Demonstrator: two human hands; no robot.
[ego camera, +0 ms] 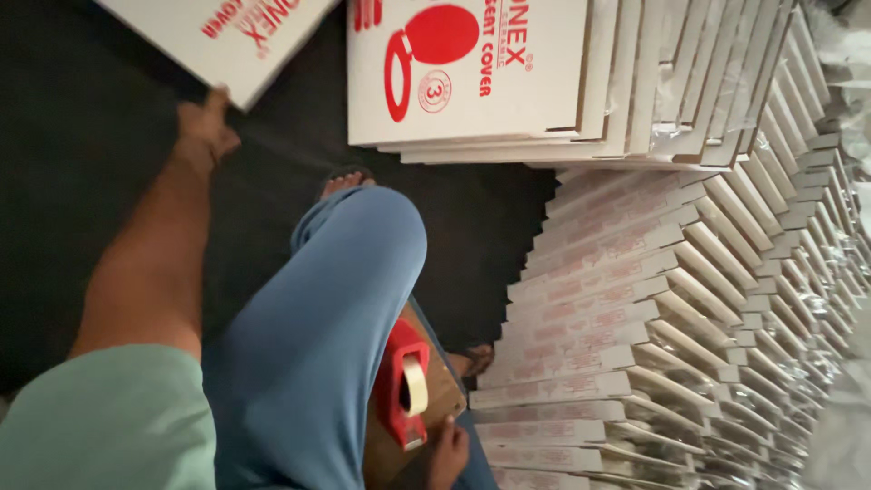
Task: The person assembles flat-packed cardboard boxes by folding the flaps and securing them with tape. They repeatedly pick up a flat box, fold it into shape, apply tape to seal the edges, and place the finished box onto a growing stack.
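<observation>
My left hand (207, 127) reaches out to the upper left and grips the lower corner of a flat white carton with red print (227, 36), held above the dark floor. My right hand (447, 451) is low at the bottom edge, fingers curled against the edge of a brown board (440, 390). A red tape dispenser with a pale roll of tape (405, 381) lies on that board, just left of the right hand. Whether the right hand grips the board is unclear.
A stack of flat white cartons (472, 82) lies at top centre. Many more cartons stand in stepped rows on the right (635, 299). My blue-trousered knee (336, 299) fills the middle, with sandalled feet (345, 181) (474, 359) on the dark floor (82, 181).
</observation>
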